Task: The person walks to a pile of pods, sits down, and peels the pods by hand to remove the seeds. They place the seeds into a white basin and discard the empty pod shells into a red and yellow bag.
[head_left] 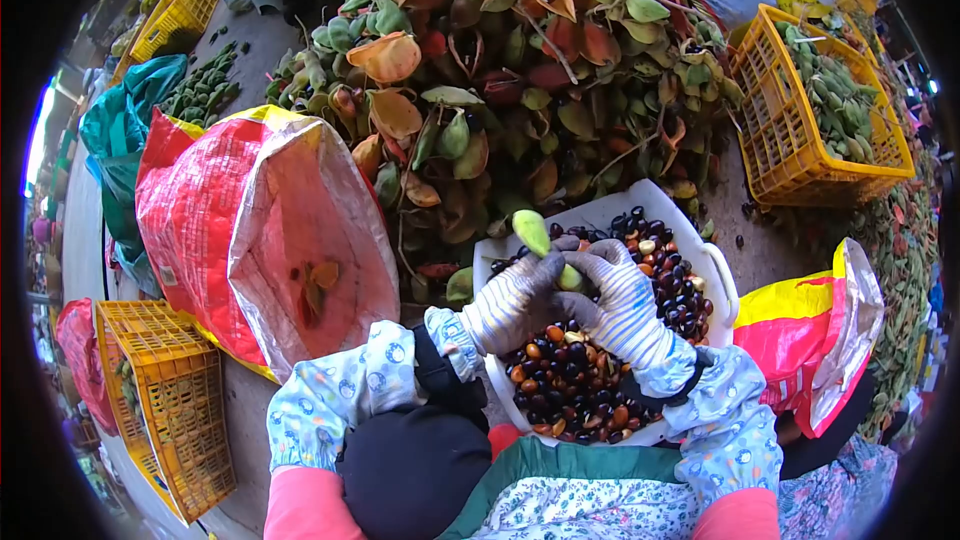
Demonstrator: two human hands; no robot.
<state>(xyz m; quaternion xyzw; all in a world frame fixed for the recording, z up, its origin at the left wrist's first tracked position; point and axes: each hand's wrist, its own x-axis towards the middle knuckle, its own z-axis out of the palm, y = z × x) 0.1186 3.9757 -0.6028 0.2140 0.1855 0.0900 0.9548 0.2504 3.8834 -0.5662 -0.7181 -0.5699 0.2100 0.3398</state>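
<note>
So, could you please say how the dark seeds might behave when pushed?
The dark seeds look rounded, so they would probably roll. Their glossy shine suggests a slippery surface. Heaped in the white basin, they may shift rather than move as one.

Pale-blue printed sleeves (pixel 345 390), striped gloves (pixel 640 322)

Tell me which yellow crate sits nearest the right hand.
The upper-right yellow crate, its green pods heaped in view, is nearest the right hand. The lower-left crate and upper-left crate are farther off.
</note>
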